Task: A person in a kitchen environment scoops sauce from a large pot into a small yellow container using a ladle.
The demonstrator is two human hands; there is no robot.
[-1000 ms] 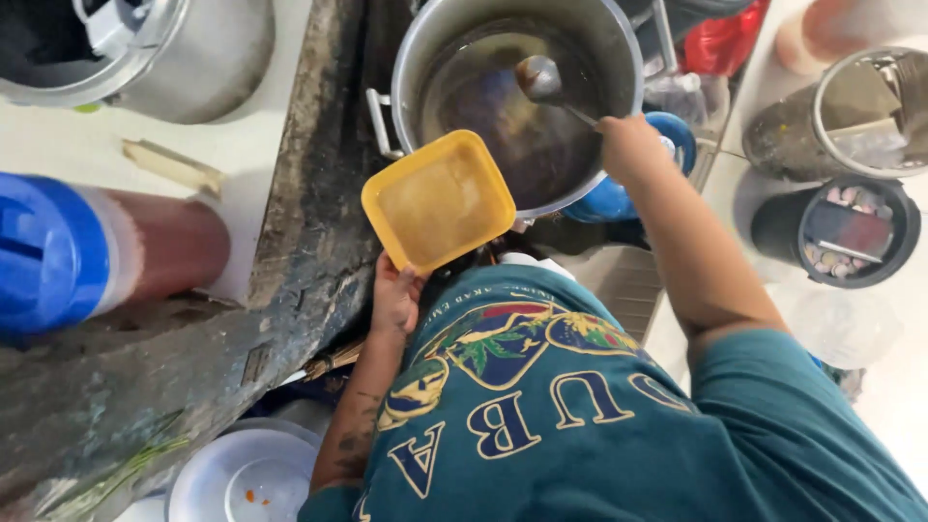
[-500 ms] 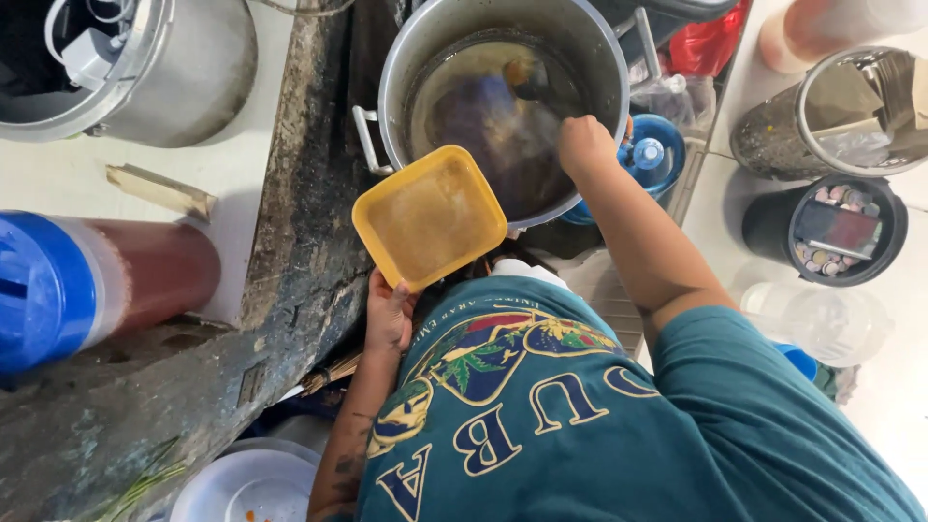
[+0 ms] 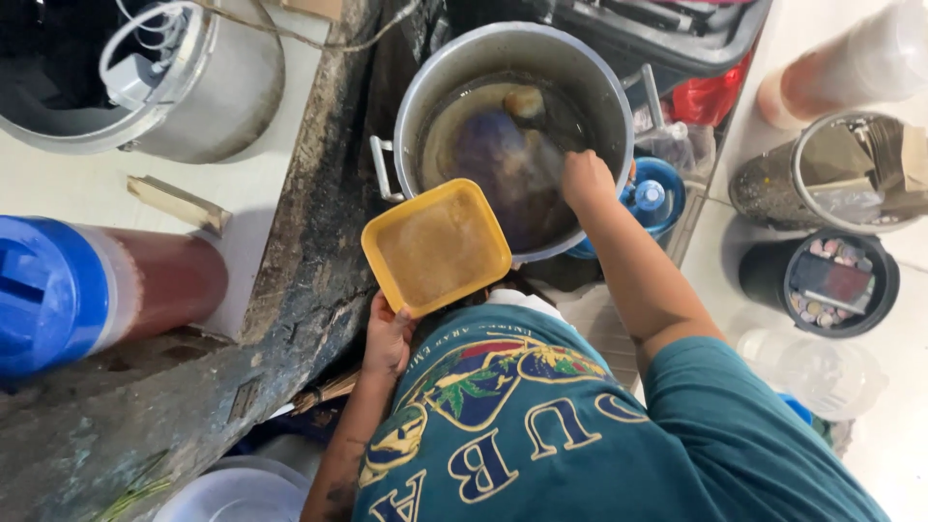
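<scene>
Left hand (image 3: 389, 338) is gripping the yellow square container (image 3: 437, 246) of brownish liquid by its near corner, right at the steel pot (image 3: 425, 92) rim, while right hand (image 3: 586, 180) is reaching inside, fist closed around a ladle (image 3: 527, 104) handle.

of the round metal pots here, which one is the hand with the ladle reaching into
The large steel stockpot of dark broth, top centre. The right hand dips into it; the other metal pot, top left, is untouched.

Clear plastic bag (image 3: 677, 145) beside steel pot (image 3: 512, 58).
</scene>
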